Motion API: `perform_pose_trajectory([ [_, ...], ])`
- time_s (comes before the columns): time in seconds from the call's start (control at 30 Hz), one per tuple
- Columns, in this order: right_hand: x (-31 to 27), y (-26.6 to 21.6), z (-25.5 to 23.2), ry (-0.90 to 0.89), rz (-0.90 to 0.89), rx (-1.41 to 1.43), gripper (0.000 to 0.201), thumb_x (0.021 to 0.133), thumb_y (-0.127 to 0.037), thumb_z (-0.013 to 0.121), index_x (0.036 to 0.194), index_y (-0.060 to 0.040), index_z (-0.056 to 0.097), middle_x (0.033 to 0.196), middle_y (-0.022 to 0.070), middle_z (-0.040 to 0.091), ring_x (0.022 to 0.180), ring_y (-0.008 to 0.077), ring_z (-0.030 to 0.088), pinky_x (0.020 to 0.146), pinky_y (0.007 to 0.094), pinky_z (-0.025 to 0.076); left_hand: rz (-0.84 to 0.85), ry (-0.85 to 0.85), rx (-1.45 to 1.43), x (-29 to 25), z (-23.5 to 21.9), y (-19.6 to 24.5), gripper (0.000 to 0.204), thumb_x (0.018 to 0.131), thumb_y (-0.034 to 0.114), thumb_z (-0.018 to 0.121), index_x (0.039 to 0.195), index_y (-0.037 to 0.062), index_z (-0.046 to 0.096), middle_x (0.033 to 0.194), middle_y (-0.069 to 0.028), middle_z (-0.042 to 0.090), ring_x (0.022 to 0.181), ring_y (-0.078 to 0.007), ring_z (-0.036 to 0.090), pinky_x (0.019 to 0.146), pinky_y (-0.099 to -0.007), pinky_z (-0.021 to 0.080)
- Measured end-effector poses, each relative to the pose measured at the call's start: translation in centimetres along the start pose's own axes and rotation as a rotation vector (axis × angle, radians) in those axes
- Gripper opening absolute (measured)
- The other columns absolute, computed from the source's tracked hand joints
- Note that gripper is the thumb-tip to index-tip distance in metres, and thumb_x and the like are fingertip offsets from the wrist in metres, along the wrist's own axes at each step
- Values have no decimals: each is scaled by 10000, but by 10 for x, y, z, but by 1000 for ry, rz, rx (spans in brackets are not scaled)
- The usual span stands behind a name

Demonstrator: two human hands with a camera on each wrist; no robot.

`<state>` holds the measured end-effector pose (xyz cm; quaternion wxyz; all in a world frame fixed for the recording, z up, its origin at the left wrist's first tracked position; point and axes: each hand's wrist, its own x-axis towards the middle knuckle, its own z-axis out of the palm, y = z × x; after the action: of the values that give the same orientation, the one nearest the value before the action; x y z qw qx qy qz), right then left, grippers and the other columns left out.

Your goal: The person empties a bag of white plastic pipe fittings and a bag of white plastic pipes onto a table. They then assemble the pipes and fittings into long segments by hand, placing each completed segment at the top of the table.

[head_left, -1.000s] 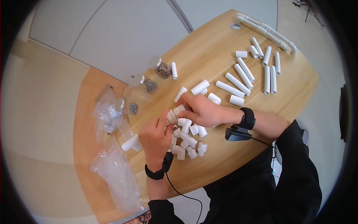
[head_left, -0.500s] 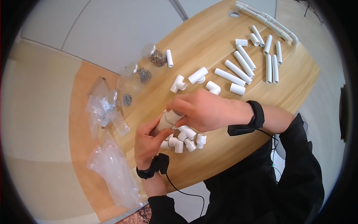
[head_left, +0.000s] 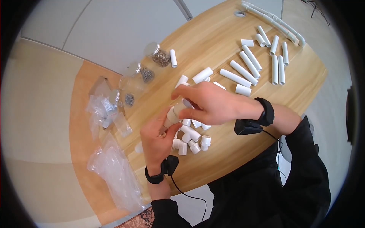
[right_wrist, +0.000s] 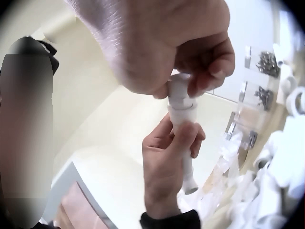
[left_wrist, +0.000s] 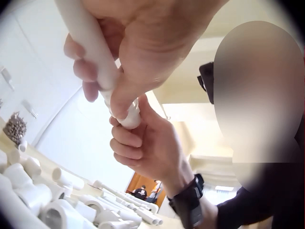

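My left hand (head_left: 156,138) grips a white plastic pipe (left_wrist: 88,40), with its thumb along the joint. A white pipe fitting (right_wrist: 183,112) sits at the pipe's upper end, in line with it. My right hand (head_left: 215,102) pinches the far end of that fitting between thumb and fingers, its other fingers curled in. In the right wrist view, the pipe's lower end (right_wrist: 189,185) sticks out below the left hand. Both hands are over a pile of white fittings (head_left: 190,133), partly covering it.
Several white pipe pieces (head_left: 234,78) lie on the wooden table (head_left: 213,167) to the right. Lidded jars (head_left: 153,48) of small hardware stand at the far left. Clear plastic bags (head_left: 116,171) spread along the left edge. Long joined pipes (head_left: 272,21) lie at the far end.
Both hands have stayed together at the joint while shifting slightly. The right hand has turned over the fitting and now covers part of the tee behind it. The head view has tilted a little.
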<state>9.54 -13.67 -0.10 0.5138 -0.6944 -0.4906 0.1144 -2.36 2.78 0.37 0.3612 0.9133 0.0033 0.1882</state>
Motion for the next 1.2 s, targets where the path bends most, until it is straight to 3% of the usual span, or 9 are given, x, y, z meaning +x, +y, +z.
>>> perform_pose_trajectory([
  [0.1,0,-3,-1,-35,-132,-1,246,836,-177,581,962,22,509,548,122,506,482,248,529,453,342,369,-222,-132,-354,0,-4,-2,464,701,28,701,1145,23,566,854,-132,624,654,-153,597,560,-259,455],
  [0.17,-1,-12,-4,-116,55,-33,242,844,-157,563,988,27,502,573,129,529,504,259,542,468,341,382,-267,-172,-429,-2,-2,-7,460,710,17,689,1151,12,560,882,-147,629,675,-135,602,568,-252,456],
  [0.33,2,4,2,-28,136,89,249,860,-178,551,982,33,500,594,142,543,526,242,540,483,334,395,77,61,304,-2,12,6,443,711,113,718,1128,51,580,717,-90,591,561,-205,551,501,-301,417],
  [0.43,2,7,3,-5,174,135,259,869,-200,543,968,36,502,610,146,555,532,223,535,486,327,400,241,170,446,-1,15,1,449,702,157,729,1121,79,588,665,-74,554,527,-239,506,474,-324,393],
  [0.6,3,0,-2,-18,230,143,269,876,-224,531,945,36,504,624,145,568,540,214,542,488,319,404,225,122,468,-2,10,4,447,676,42,729,1099,26,587,735,-107,612,585,-182,561,518,-278,447],
  [0.73,3,-1,-5,-90,129,-5,247,855,-197,554,944,28,505,606,153,552,534,257,557,477,332,405,68,50,154,1,6,1,424,697,105,730,1096,52,596,706,-101,589,550,-209,541,513,-296,437],
  [0.83,2,5,0,-27,-221,0,239,838,-164,577,968,23,507,577,147,528,516,270,550,468,333,399,-9,-23,-102,2,3,-1,386,706,82,719,1070,32,601,727,-119,603,564,-193,555,534,-278,453],
  [0.9,1,-3,-3,-147,19,54,301,841,-179,549,1015,56,480,643,196,572,631,322,579,575,384,442,26,1,4,0,3,-1,397,701,93,722,1074,37,599,718,-112,599,560,-207,552,527,-286,450],
  [1.2,5,3,5,1,197,156,327,888,-263,493,928,55,560,639,164,582,635,286,584,576,363,447,323,158,559,2,10,-2,441,692,181,722,1104,92,591,677,-76,570,537,-252,530,477,-331,413],
])
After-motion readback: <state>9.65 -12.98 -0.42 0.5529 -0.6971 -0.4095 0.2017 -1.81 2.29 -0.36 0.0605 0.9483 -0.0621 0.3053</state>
